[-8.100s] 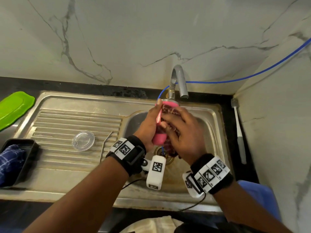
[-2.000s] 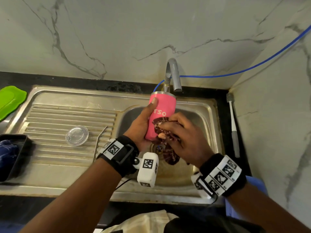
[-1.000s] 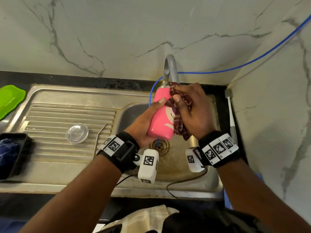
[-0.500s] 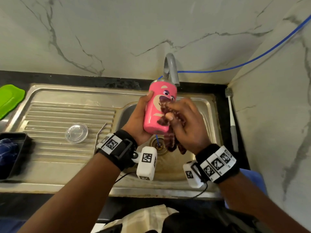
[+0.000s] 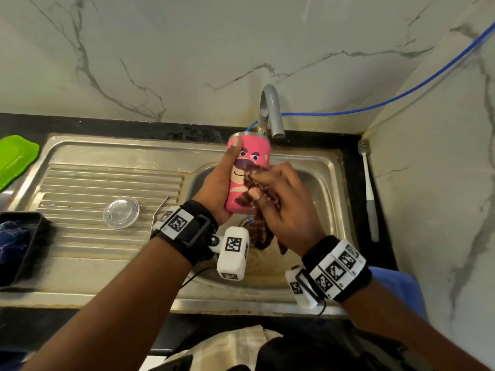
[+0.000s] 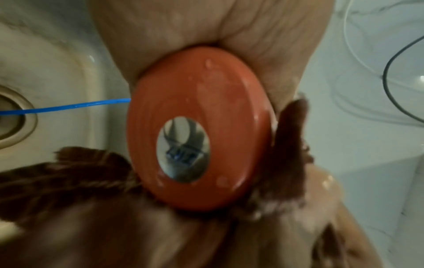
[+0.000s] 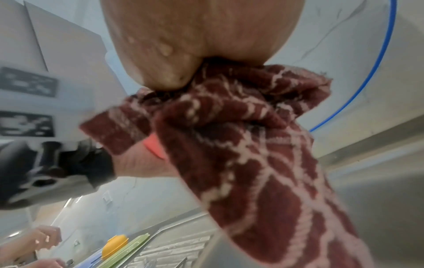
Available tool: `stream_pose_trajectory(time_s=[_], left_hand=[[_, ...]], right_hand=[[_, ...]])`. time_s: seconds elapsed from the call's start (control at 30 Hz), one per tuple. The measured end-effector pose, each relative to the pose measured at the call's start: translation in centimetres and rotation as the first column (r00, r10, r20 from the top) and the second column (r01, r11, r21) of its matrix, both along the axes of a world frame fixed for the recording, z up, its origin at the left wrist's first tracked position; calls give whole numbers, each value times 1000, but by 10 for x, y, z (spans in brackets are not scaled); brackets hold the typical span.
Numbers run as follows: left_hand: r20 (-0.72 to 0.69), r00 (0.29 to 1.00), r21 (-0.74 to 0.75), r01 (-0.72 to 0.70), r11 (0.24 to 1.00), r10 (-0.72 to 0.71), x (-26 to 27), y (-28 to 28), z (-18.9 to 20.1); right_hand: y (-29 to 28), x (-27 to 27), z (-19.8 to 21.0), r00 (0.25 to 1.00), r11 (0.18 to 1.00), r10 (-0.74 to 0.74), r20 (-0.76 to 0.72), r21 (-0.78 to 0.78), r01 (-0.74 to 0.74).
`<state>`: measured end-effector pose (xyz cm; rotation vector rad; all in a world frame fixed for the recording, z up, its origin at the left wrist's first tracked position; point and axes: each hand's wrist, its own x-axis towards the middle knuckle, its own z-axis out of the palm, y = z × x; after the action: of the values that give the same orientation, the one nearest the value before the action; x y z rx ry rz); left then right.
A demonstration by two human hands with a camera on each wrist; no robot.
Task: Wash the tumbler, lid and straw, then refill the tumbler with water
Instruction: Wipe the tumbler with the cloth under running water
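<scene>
The smooth pink cylindrical tumbler, printed with a bear face, is held upright over the stainless steel sink basin just below the grey tap, the left hand wrapped round its side. The right hand clutches a wet maroon woven cloth against the tumbler's front. The clear round lid and thin metal straw lie on the ribbed drainboard.
</scene>
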<state>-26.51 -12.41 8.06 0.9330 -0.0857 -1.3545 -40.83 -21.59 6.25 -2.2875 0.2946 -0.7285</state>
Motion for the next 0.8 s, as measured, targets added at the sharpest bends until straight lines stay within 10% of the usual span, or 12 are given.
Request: stream_pose_trajectory(time_s=[0.5, 0.8], left_hand=[[70, 994, -100, -72, 992, 79, -17, -12, 16], [16, 989, -38, -147, 988, 147, 0, 1, 1]], right_hand=[[-41, 28, 29, 988, 988, -149, 48, 36, 147], [9, -6, 0, 998, 997, 54, 25, 55, -55]])
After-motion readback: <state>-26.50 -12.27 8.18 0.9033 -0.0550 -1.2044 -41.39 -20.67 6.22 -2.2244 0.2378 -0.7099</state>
